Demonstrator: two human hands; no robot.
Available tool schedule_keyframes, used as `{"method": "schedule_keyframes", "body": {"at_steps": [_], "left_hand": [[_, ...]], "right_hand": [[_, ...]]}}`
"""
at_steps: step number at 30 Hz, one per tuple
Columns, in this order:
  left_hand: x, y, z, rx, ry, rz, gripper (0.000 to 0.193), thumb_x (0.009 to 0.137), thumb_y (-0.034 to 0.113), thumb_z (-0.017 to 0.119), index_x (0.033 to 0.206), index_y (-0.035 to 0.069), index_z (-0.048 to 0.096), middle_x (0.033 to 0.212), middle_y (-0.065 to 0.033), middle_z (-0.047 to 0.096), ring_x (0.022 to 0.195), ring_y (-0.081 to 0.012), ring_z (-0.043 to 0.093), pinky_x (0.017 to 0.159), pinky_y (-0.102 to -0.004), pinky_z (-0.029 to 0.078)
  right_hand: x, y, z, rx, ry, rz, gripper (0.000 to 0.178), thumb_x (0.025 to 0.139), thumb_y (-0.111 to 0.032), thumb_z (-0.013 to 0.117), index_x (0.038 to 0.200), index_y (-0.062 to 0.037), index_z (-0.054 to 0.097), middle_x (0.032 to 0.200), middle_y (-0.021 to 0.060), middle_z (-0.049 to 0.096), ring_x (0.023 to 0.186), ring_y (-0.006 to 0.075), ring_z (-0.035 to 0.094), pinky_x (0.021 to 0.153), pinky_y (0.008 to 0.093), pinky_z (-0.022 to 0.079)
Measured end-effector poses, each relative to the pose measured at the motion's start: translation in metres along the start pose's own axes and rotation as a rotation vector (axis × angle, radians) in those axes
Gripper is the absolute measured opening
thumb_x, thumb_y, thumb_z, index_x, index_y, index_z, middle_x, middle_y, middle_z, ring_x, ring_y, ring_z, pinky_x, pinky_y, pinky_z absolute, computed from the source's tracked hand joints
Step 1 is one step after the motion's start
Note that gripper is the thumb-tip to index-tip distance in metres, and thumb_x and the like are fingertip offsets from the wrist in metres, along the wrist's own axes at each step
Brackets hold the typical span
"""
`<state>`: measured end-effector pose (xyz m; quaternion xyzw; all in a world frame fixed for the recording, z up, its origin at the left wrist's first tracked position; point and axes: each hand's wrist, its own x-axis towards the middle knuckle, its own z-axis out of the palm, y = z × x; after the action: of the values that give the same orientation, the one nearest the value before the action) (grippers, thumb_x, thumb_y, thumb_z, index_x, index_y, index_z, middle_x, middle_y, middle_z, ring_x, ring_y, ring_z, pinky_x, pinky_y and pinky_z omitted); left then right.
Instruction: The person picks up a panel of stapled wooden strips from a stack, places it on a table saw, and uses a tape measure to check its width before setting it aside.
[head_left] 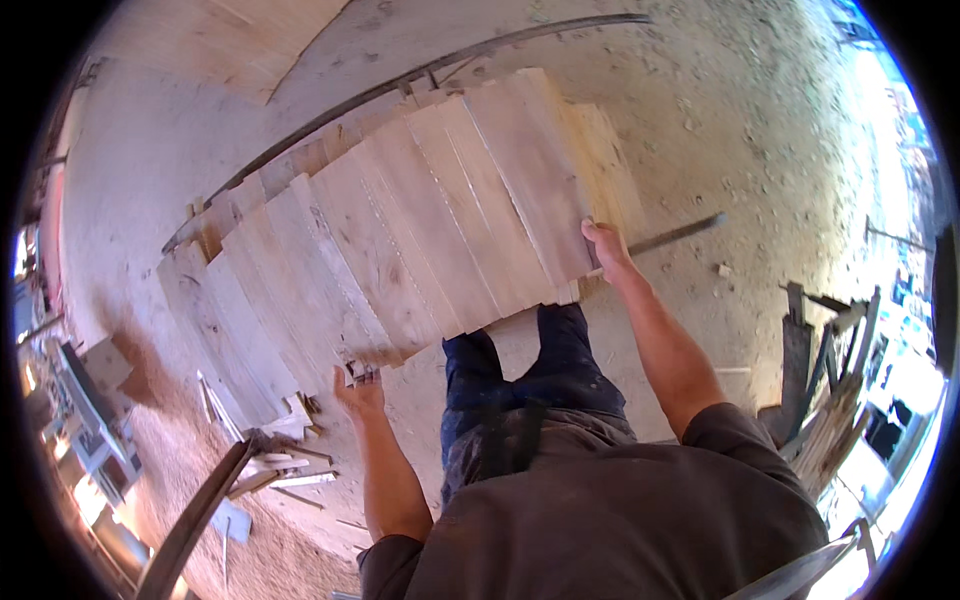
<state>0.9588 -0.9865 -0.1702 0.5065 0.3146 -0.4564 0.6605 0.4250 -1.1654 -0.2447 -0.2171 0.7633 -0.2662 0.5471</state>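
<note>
A wide wooden panel (430,210), made of pale boards side by side with uneven ends, lies slantwise in front of my legs. My right hand (607,248) is closed on its right end near the close corner, thumb on top and the other fingers mostly hidden beneath. At the panel's near edge, further left, my left hand (358,390) is curled palm up against a rough, chipped spot. Its fingertips show only in part there. More boards (605,150) stick out from under the panel on the right, and others at the far left.
A curved dark metal bar (400,80) runs behind the panel, and another bar (680,232) juts out at right. Wood scraps (290,465) lie on the floor at lower left. A bundle of wood strips (830,420) stands at right. Another large panel (220,45) is at upper left.
</note>
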Motion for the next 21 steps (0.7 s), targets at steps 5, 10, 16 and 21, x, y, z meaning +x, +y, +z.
{"method": "schedule_keyframes", "body": {"at_steps": [5,10,16,21], "left_hand": [[0.009,0.038,-0.053,0.15,-0.131,0.025,0.026,0.095,0.022,0.067,0.115,0.006,0.067,0.106,-0.008,0.069,0.102,-0.0259,0.066,0.095,-0.0456,0.053],[-0.059,0.097,-0.039,0.464,-0.136,0.288,0.036,0.094,0.023,0.069,0.123,0.001,0.066,0.115,-0.0118,0.07,0.107,-0.0273,0.066,0.092,-0.0413,0.053],[-0.151,0.143,0.042,0.603,-0.139,0.629,0.043,0.09,0.02,0.07,0.123,-0.004,0.061,0.116,-0.0157,0.067,0.1,-0.0293,0.068,0.083,-0.0399,0.058],[-0.168,0.129,0.112,0.626,-0.061,0.818,0.036,0.084,0.02,0.063,0.109,-0.006,0.064,0.11,-0.0171,0.069,0.094,-0.0323,0.07,0.076,-0.0422,0.06]], "right_hand": [[-0.082,0.001,-0.017,0.115,-0.03,0.145,0.04,0.091,-0.038,0.072,0.1,0.0019,0.073,0.098,0.0121,0.073,0.092,0.0203,0.067,0.082,0.0362,0.049],[-0.155,0.055,-0.026,0.203,-0.113,0.214,0.04,0.092,-0.034,0.073,0.104,0.0046,0.073,0.105,0.0136,0.074,0.095,0.0215,0.069,0.088,0.0362,0.049],[-0.242,0.094,-0.019,0.558,-0.127,0.304,0.034,0.095,-0.028,0.065,0.115,-0.0004,0.068,0.109,0.0136,0.073,0.089,0.0257,0.072,0.078,0.0401,0.057],[-0.272,0.047,-0.026,0.89,-0.267,0.306,0.031,0.1,-0.034,0.056,0.112,-0.0061,0.063,0.094,0.0092,0.07,0.08,0.0218,0.07,0.06,0.0379,0.059]]}}
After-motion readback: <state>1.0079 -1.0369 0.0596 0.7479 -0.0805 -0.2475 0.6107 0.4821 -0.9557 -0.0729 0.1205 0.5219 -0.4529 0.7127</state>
